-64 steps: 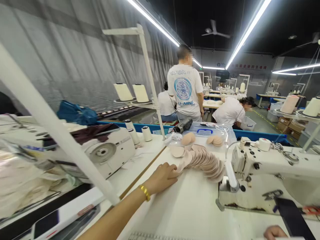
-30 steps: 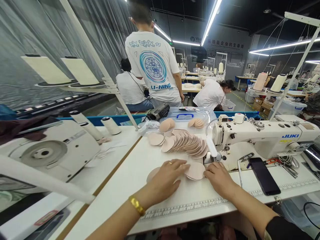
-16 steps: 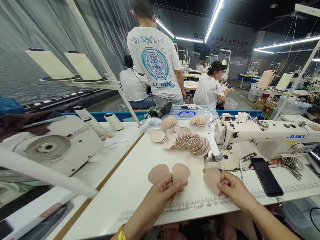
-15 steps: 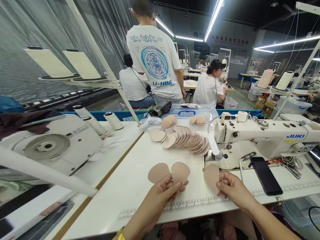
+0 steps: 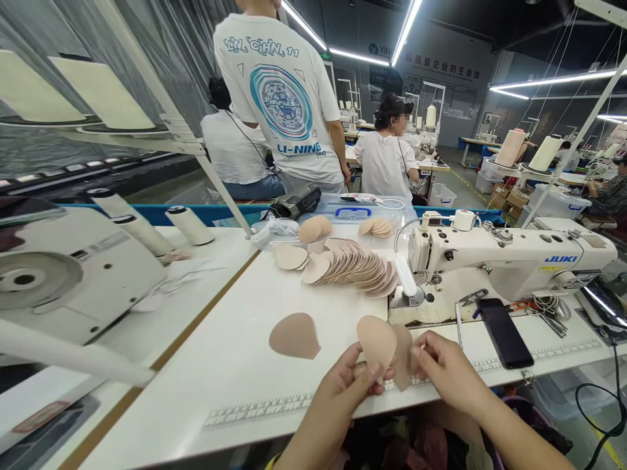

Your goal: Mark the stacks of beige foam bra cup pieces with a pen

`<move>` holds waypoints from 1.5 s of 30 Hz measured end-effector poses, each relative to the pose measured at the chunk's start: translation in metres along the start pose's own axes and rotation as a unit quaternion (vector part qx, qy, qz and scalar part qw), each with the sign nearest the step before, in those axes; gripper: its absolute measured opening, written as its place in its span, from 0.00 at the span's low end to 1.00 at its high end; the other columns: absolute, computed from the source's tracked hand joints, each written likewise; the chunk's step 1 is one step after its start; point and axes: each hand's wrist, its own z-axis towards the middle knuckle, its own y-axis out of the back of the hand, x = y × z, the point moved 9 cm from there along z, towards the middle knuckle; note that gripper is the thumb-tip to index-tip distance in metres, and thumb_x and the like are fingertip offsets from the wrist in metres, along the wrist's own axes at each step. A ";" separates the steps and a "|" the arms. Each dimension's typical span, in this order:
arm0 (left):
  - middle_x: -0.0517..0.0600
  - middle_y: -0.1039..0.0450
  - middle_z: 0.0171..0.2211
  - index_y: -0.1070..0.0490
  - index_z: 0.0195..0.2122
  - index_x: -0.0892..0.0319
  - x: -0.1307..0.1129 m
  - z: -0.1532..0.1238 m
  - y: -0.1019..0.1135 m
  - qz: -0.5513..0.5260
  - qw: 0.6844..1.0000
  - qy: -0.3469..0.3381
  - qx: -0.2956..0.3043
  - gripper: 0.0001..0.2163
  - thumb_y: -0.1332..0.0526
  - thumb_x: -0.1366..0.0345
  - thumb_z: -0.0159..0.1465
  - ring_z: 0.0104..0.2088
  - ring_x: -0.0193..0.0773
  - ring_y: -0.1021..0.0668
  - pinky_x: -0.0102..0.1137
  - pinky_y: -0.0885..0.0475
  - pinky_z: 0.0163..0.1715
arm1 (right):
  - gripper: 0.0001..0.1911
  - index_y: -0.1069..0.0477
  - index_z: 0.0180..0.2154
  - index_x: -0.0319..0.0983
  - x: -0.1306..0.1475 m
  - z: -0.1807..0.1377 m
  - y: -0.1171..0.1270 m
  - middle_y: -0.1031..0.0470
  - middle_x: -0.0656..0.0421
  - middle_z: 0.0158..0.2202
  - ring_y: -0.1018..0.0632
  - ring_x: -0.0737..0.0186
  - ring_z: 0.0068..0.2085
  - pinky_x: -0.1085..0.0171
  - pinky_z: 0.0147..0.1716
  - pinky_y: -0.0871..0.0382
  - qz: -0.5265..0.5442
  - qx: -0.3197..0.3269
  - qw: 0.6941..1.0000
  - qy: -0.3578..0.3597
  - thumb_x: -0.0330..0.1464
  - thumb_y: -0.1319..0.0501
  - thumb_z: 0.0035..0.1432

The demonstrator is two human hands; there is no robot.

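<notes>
My left hand pinches a beige teardrop-shaped fabric piece by its narrow lower end, above the table's front edge. Just right of it, my right hand holds a second, slightly darker fabric piece by its edge, partly hidden behind the first. A single loose fabric piece lies flat on the white table to the left. Farther back, a fanned-out row of like pieces spreads toward the sewing machine.
Two small stacks of round beige pieces rest on a clear plastic box behind the row. A black phone, scissors and a white pen lie at the machine. A printed ruler runs along the front edge.
My left hand has moved right with its piece, bringing it in front of the one in my right hand. The loose piece stays on the table. The camera view has shifted a little.
</notes>
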 end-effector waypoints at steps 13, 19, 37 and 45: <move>0.50 0.17 0.39 0.21 0.44 0.53 -0.045 -0.006 0.001 0.390 0.847 -0.353 -0.075 0.20 0.46 0.82 0.62 0.38 0.45 0.20 0.39 0.21 0.40 | 0.28 0.29 0.53 0.42 -0.026 0.002 0.037 0.33 0.64 0.31 0.29 0.60 0.33 0.63 0.36 0.34 0.094 -0.106 0.989 0.042 0.50 0.30 0.58; 0.59 0.22 0.56 0.32 0.65 0.56 -0.067 -0.047 0.104 0.498 0.705 -0.432 -0.261 0.26 0.46 0.81 0.67 0.55 0.49 0.21 0.45 0.24 0.57 | 0.21 0.27 0.54 0.42 -0.031 0.006 0.016 0.27 0.60 0.31 0.23 0.55 0.33 0.59 0.37 0.30 -0.084 -0.036 0.994 0.063 0.46 0.39 0.65; 0.60 0.23 0.57 0.28 0.57 0.57 -0.105 0.098 0.105 0.539 0.779 -0.259 -0.187 0.23 0.31 0.58 0.61 0.58 0.60 0.24 0.54 0.28 0.55 | 0.10 0.26 0.45 0.40 0.034 0.031 -0.004 0.22 0.53 0.41 0.20 0.52 0.43 0.57 0.43 0.30 -0.287 -0.055 0.941 0.171 0.27 0.45 0.66; 0.55 0.22 0.46 0.26 0.45 0.57 -0.087 0.108 0.094 0.561 0.774 -0.227 -0.187 0.09 0.34 0.66 0.64 0.48 0.54 0.22 0.48 0.28 0.46 | 0.11 0.26 0.46 0.39 0.029 0.039 0.003 0.21 0.52 0.43 0.20 0.52 0.44 0.57 0.44 0.30 -0.281 -0.046 0.947 0.150 0.25 0.44 0.65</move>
